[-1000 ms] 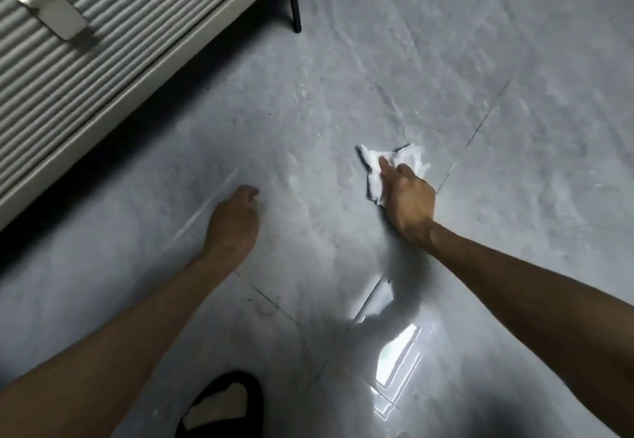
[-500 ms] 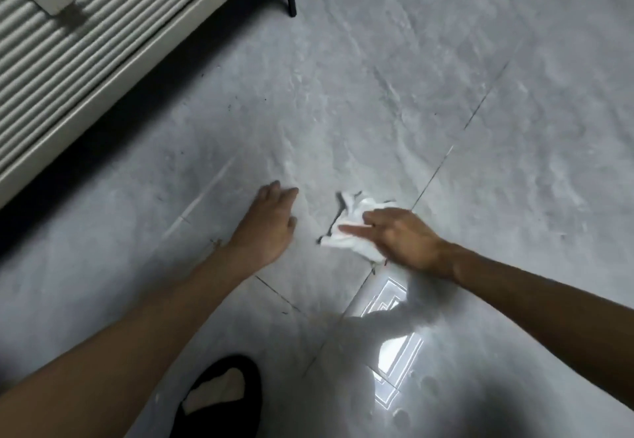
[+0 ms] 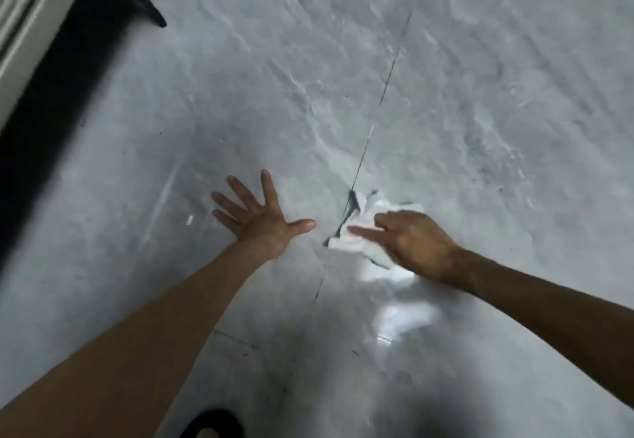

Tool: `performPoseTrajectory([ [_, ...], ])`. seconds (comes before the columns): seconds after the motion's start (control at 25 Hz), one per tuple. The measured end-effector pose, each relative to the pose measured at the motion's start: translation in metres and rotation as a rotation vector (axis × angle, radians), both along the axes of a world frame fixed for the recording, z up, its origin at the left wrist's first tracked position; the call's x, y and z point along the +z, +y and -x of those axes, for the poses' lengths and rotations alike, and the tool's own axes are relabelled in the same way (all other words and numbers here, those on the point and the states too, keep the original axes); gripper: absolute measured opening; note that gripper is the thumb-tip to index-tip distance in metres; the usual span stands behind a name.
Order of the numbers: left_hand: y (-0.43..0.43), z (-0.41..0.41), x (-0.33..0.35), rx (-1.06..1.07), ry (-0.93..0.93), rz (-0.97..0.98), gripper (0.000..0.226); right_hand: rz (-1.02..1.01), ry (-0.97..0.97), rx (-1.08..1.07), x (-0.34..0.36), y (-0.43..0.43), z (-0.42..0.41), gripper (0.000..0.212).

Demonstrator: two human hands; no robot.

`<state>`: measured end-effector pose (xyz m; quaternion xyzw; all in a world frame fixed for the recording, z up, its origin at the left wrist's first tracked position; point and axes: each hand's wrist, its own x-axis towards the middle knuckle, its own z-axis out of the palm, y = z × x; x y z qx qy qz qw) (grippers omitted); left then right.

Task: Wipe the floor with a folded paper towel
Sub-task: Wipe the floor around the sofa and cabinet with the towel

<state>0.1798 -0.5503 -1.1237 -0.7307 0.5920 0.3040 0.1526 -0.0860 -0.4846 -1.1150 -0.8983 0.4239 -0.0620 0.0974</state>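
Left hand [image 3: 260,219] is lying flat on the floor [image 3: 480,94]. Its fingers are spreading wide and straight, the thumb is pointing right toward the towel, and it is holding nothing.

Right hand [image 3: 415,245] is sitting on top of the paper towel [image 3: 356,231] and pressing it onto the floor. One finger is stretching straight out to the left across the towel and the others are bending at the knuckles. Motion blur here, so cannot tell if the bent fingers are pinching the towel or only pushing on it.

The towel is white and crumpled. It is lying near the middle of the visible floor, well apart from the floor's left edge. Its left end is sticking out from under the hand, right on the dark tile joint [image 3: 389,77]. The towel is lying near the left thumb but not touching it.

A bright glare patch [image 3: 401,321] is showing on the floor just on the near side of the right hand.

A pale ribbed cabinet [image 3: 12,8] is standing along the floor's left edge, with dark shadow running beside it. A dark furniture leg [image 3: 151,13] is coming down near the far left corner. A black slipper [image 3: 212,425] is peeking in at the bottom of the view, below the left forearm.
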Motion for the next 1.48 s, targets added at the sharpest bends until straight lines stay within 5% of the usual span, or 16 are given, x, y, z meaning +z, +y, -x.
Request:
performPoseTrajectory([
  [0.08, -0.001, 0.002, -0.001, 0.013, -0.007, 0.016, 0.131, -0.016, -0.025, -0.525, 0.003, -0.014, -0.01, 0.058],
  [0.12, 0.001, 0.003, 0.0, -0.003, -0.027, 0.035, 0.131, -0.02, -0.024, -0.624, 0.001, -0.001, -0.026, 0.054],
  [0.32, 0.008, 0.007, 0.01, 0.02, -0.029, 0.031, 0.129, -0.116, -0.079, -0.317, 0.004, 0.057, -0.062, 0.056],
  [0.48, 0.005, 0.007, 0.006, -0.014, -0.028, 0.074, 0.129, -0.015, -0.036, -0.394, 0.004, 0.059, -0.064, 0.052],
  [0.6, 0.005, 0.008, 0.023, -0.042, -0.036, 0.016, 0.128, -0.087, -0.054, -0.178, 0.008, 0.121, -0.081, 0.049],
  [0.76, 0.046, 0.031, 0.035, -0.367, 0.011, 0.153, 0.104, -0.203, 0.037, 0.089, 0.017, 0.187, -0.044, 0.061],
  [0.84, 0.074, 0.061, 0.035, -0.604, 0.055, 0.256, 0.103, -0.141, 0.098, -0.173, 0.014, 0.179, 0.013, 0.058],
  [1.0, 0.075, 0.105, 0.029, -0.706, -0.009, 0.143, 0.109, -0.018, 0.025, -1.156, 0.004, 0.143, 0.157, 0.049],
  [1.16, 0.073, 0.107, 0.017, -0.734, -0.055, 0.125, 0.11, 0.004, -0.06, -1.661, -0.004, 0.086, 0.161, 0.041],
  [1.28, 0.072, 0.108, 0.022, -0.744, -0.074, 0.118, 0.111, 0.029, -0.025, -1.22, 0.0, 0.086, 0.104, 0.043],
  [1.48, 0.073, 0.11, 0.029, -0.74, -0.07, 0.107, 0.109, -0.286, 0.04, 0.01, 0.015, 0.229, 0.028, 0.049],
])
